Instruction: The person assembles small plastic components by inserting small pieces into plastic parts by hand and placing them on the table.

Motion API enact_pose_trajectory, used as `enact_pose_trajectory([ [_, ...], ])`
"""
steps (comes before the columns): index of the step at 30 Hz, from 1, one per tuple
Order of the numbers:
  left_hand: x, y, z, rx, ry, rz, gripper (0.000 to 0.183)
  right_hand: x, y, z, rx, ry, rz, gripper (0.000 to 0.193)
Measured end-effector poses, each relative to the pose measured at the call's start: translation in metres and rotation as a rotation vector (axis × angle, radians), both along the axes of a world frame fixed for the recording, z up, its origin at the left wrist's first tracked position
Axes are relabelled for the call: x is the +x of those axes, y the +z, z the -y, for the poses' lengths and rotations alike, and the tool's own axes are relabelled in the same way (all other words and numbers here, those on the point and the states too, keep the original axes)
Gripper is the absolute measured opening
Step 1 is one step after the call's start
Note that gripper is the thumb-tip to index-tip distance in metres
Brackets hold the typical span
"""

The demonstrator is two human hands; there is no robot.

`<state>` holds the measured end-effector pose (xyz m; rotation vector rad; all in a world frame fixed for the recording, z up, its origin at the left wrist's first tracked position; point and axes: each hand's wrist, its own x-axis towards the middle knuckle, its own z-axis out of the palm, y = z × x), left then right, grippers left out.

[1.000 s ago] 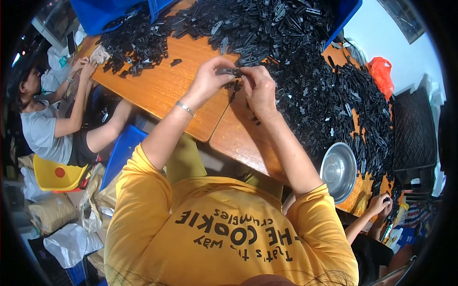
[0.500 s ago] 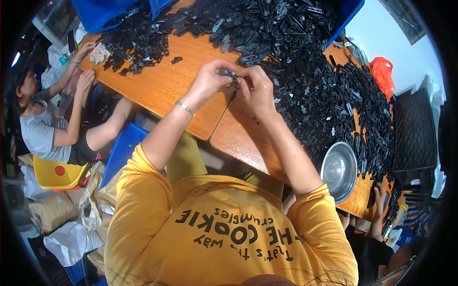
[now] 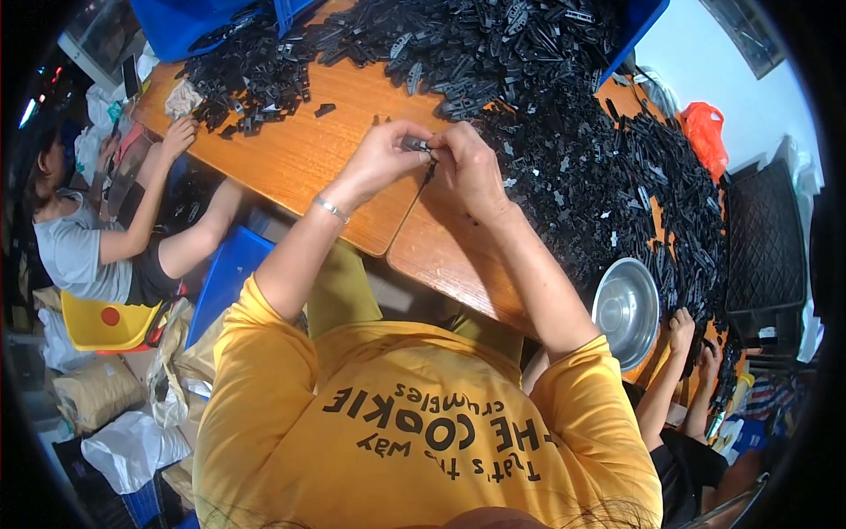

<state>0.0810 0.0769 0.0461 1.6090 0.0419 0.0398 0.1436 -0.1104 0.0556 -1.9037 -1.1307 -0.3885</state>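
Above the wooden table (image 3: pixel 352 207), my left hand (image 3: pixel 381 159) is closed around a small black plastic part (image 3: pixel 413 143), pinching it between thumb and fingers. The fingertips of my right hand (image 3: pixel 467 163) meet the part's right end and are pinched together there. Whatever tiny piece sits between those right fingertips is too small to make out. Just past my right hand spreads a large pile of small black plastic parts (image 3: pixel 564 185). A few loose black bits (image 3: pixel 325 110) lie on the wood beyond my left hand.
A steel bowl (image 3: pixel 627 309) stands by my right forearm. Blue bins (image 3: pixel 198 31) are at the far edge, and a red plastic bag (image 3: pixel 705 141) hangs at right. One person (image 3: pixel 79 229) sits at left; another person's hand (image 3: pixel 680 331) reaches into parts at right.
My hands stay together, shifting slightly as the fingers work at the part. The person at left has lowered one hand; another hand has come into the pile beyond the bowl.
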Motion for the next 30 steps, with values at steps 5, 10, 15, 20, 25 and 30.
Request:
enact_pose_trajectory([
  [5,-0.01,-0.013,-0.009,-0.174,-0.074,-0.062,0.023,-0.007,-0.003,-0.002,-0.038,0.018,-0.038,0.017],
  [10,-0.016,-0.019,-0.009,-0.16,-0.069,-0.092,0.023,-0.012,-0.002,0.001,-0.119,0.054,-0.104,0.012],
  [15,-0.021,-0.015,-0.006,-0.141,-0.067,-0.067,0.024,-0.013,-0.006,0.003,-0.102,0.06,-0.092,0.014],
  [20,-0.028,-0.012,-0.002,-0.193,-0.041,0.004,0.023,-0.018,-0.005,0.005,-0.107,0.049,-0.248,0.019],
  [25,-0.053,-0.01,0.008,0.002,0.051,0.113,0.024,-0.034,-0.009,0.002,-0.28,-0.034,-0.423,0.026],
  [30,-0.111,-0.015,-0.023,-0.038,0.063,0.036,0.03,-0.082,-0.021,-0.023,-0.255,-0.038,-0.459,0.028],
])
